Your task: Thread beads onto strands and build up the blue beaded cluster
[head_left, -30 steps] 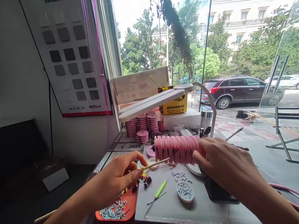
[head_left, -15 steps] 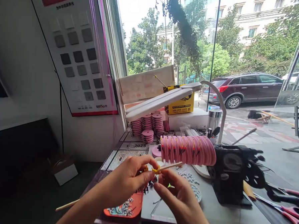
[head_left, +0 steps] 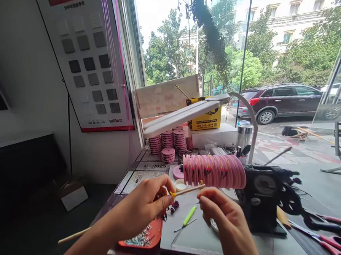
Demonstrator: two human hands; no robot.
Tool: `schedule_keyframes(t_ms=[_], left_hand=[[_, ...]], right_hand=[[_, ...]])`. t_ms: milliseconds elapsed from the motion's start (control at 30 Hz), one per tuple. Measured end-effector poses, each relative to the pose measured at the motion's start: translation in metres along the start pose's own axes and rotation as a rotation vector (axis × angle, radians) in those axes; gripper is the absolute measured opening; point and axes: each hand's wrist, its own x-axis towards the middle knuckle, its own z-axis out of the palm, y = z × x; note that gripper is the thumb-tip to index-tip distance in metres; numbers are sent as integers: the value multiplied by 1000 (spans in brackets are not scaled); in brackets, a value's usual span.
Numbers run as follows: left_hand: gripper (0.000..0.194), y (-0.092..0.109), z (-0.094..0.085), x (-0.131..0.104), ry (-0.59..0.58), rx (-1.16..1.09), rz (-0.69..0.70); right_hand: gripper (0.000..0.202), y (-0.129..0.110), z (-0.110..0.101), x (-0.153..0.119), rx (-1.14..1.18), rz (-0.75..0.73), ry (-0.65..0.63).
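Note:
My left hand (head_left: 151, 200) is closed round a thin wooden stick (head_left: 189, 190), whose back end shows beyond my forearm at the lower left. Small yellow loops (head_left: 173, 194) sit on the stick by my left fingertips, and dark red and black bits hang below them. Close to the stick's front tip, my right hand (head_left: 223, 208) pinches thumb and forefinger together; what lies between them is too small to make out. Another yellow bit (head_left: 201, 182) shows at the tip. On the table under my hands lies a green-handled tool (head_left: 189, 216) with a thin metal end.
Pink discs (head_left: 214, 170) wound with yellow and red cords sit on a black machine (head_left: 264, 197) ahead right. An orange tray (head_left: 156, 233) holds small metallic pieces. Scissors (head_left: 330, 240) lie at the right edge. A white lamp (head_left: 182, 118) arches above stacked pink spools (head_left: 168, 154).
My right hand has moved right, away from my left fingers to the stick's tip. A yellow bit now shows there, and the green-handled tool has come into view. My left hand stays nearly still.

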Motion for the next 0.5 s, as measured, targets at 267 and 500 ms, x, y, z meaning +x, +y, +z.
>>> schedule_keyframes(t_ms=[267,500], left_hand=[[21,-7,-5,-2,14,4,3],[24,-8,-5,0,-11,14,0]], right_hand=[[24,-49,-89,52,-1157,-41,105],[22,-69,-87,65,-1486,96,-84]])
